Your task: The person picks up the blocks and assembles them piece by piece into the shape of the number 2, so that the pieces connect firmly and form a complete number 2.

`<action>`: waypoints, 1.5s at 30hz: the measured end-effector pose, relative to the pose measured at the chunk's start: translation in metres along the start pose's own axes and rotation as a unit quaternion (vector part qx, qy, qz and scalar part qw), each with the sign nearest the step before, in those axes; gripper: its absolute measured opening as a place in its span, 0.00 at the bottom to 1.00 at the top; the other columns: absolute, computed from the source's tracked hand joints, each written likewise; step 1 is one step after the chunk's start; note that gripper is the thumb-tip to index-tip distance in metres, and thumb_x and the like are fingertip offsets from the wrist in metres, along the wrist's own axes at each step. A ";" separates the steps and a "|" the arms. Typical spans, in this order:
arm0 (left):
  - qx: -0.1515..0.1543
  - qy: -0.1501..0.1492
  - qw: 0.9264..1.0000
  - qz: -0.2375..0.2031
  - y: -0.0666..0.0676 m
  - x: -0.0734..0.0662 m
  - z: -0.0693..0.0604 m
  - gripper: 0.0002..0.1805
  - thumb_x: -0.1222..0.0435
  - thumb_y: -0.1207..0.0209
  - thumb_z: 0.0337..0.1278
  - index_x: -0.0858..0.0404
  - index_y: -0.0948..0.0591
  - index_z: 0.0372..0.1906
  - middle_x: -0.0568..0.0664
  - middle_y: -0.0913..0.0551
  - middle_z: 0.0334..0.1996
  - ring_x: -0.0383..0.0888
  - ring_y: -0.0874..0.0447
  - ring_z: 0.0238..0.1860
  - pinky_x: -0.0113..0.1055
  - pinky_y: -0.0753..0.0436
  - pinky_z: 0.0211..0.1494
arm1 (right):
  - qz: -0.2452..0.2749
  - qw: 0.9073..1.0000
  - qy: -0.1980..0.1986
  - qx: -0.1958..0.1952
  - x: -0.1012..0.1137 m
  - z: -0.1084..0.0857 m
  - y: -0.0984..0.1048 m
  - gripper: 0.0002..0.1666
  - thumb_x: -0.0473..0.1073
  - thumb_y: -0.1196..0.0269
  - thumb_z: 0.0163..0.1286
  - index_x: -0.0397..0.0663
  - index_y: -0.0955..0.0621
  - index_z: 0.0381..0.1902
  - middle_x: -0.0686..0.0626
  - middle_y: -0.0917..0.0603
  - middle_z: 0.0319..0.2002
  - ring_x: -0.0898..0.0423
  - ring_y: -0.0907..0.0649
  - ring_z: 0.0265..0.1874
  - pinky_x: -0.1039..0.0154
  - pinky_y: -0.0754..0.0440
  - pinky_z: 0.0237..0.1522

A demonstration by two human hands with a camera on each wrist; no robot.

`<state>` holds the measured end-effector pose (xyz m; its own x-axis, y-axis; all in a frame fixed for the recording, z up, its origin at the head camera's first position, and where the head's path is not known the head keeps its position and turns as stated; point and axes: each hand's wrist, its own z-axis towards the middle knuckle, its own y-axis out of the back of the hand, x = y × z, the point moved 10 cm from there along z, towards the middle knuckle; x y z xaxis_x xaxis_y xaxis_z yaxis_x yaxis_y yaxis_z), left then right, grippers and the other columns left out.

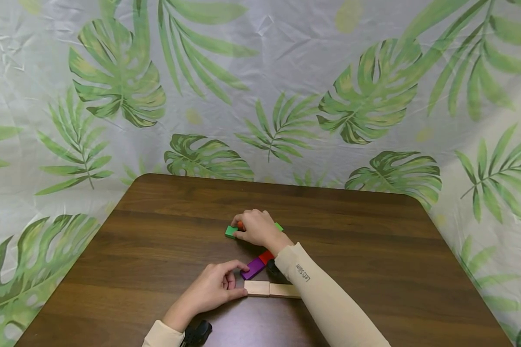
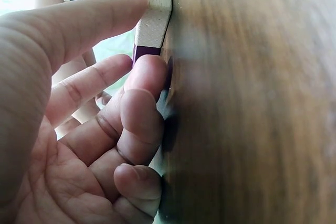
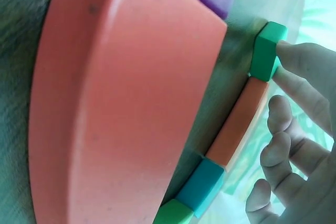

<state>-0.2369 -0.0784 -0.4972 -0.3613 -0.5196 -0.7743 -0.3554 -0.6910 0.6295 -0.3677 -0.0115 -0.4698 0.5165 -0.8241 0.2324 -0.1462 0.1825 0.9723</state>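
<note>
My right hand (image 1: 257, 228) is at the far end of the group, its thumb and a fingertip pinching a small green block (image 1: 231, 232). In the right wrist view that green block (image 3: 269, 51) meets the end of an orange block (image 3: 239, 124). My left hand (image 1: 210, 287) lies nearer, its index fingertip touching a purple block (image 1: 253, 268) and its thumb against the end of a plain wooden block (image 1: 257, 288). The other left fingers curl in toward the palm (image 2: 68, 182). A red block (image 1: 267, 257) adjoins the purple one, partly hidden by my right wrist.
A second plain wooden block (image 1: 284, 290) continues the near row under my right forearm. Beyond the orange block come a blue block (image 3: 200, 184) and a light green block (image 3: 174, 212). The brown table (image 1: 156, 231) ends at a leaf-patterned cloth (image 1: 260, 86).
</note>
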 end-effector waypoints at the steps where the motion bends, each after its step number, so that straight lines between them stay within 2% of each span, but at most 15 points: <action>1: 0.000 0.001 1.000 0.001 0.000 0.000 0.000 0.22 0.59 0.22 0.59 0.54 0.15 0.57 0.37 0.22 0.22 0.27 0.30 0.19 0.26 0.28 0.24 | 0.001 1.000 0.001 0.000 0.000 0.000 0.000 0.17 0.57 0.29 0.75 0.63 0.11 0.58 0.55 0.09 0.51 0.51 0.14 0.52 0.52 0.23 0.49; 5: 0.001 0.003 1.000 0.002 0.000 0.000 -0.001 0.22 0.59 0.22 0.60 0.54 0.15 0.57 0.37 0.22 0.22 0.27 0.30 0.19 0.26 0.28 0.24 | 0.016 1.000 0.004 -0.004 0.000 -0.003 0.005 0.18 0.56 0.29 0.75 0.61 0.12 0.58 0.53 0.09 0.50 0.51 0.14 0.51 0.51 0.23 0.51; 10: 0.003 0.005 1.000 0.002 -0.001 -0.001 0.000 0.22 0.58 0.23 0.60 0.55 0.15 0.57 0.37 0.22 0.22 0.28 0.31 0.18 0.26 0.28 0.24 | 0.058 0.998 0.015 -0.016 -0.002 -0.008 0.019 0.16 0.53 0.29 0.75 0.58 0.11 0.56 0.52 0.09 0.47 0.52 0.15 0.45 0.50 0.24 0.50; 16: 0.002 -0.001 1.000 0.000 0.000 -0.003 -0.001 0.22 0.59 0.22 0.59 0.55 0.15 0.56 0.37 0.23 0.22 0.27 0.31 0.18 0.26 0.29 0.23 | 0.102 0.994 0.028 -0.034 -0.009 -0.016 0.035 0.15 0.50 0.29 0.76 0.55 0.11 0.56 0.53 0.12 0.37 0.57 0.19 0.34 0.58 0.25 0.41; 20: 0.004 -0.001 1.000 -0.002 0.001 -0.002 -0.001 0.22 0.58 0.22 0.59 0.54 0.15 0.56 0.37 0.23 0.22 0.27 0.32 0.18 0.26 0.29 0.23 | 0.114 0.993 0.018 -0.034 -0.014 -0.023 0.043 0.15 0.52 0.30 0.76 0.57 0.11 0.57 0.56 0.14 0.34 0.59 0.21 0.29 0.58 0.25 0.42; 23: 0.004 0.003 1.000 -0.002 0.001 0.000 -0.002 0.22 0.57 0.22 0.59 0.54 0.15 0.56 0.37 0.23 0.22 0.28 0.32 0.18 0.25 0.29 0.24 | 0.116 0.993 0.017 -0.034 -0.017 -0.031 0.045 0.16 0.53 0.30 0.77 0.57 0.11 0.57 0.57 0.15 0.35 0.61 0.23 0.29 0.60 0.27 0.42; 30: 0.001 0.004 1.000 -0.001 0.001 0.002 -0.004 0.22 0.57 0.22 0.59 0.53 0.14 0.56 0.37 0.23 0.23 0.28 0.31 0.18 0.26 0.29 0.24 | 0.157 0.986 0.042 -0.033 -0.018 -0.060 0.053 0.14 0.50 0.29 0.76 0.51 0.10 0.53 0.55 0.21 0.29 0.62 0.32 0.23 0.68 0.34 0.31; 37: 0.004 0.001 1.000 -0.003 0.002 0.001 -0.005 0.22 0.58 0.22 0.59 0.53 0.15 0.56 0.37 0.22 0.23 0.28 0.31 0.19 0.26 0.29 0.24 | 0.175 0.982 0.055 -0.043 -0.028 -0.092 0.060 0.14 0.49 0.29 0.75 0.49 0.11 0.51 0.57 0.20 0.30 0.60 0.29 0.26 0.68 0.32 0.32; 45: 0.001 0.006 1.000 -0.010 0.004 0.004 -0.007 0.21 0.58 0.22 0.59 0.52 0.14 0.56 0.37 0.22 0.23 0.28 0.31 0.19 0.26 0.28 0.25 | 0.238 0.970 0.021 -0.049 -0.056 -0.121 0.057 0.14 0.48 0.29 0.75 0.50 0.11 0.53 0.56 0.19 0.34 0.59 0.23 0.33 0.66 0.25 0.36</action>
<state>-0.2340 -0.0868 -0.4984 -0.3445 -0.5111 -0.7875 -0.3643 -0.7003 0.6139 -0.3026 0.1104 -0.4245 0.4448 -0.6119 0.6540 -0.2960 0.5887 0.7522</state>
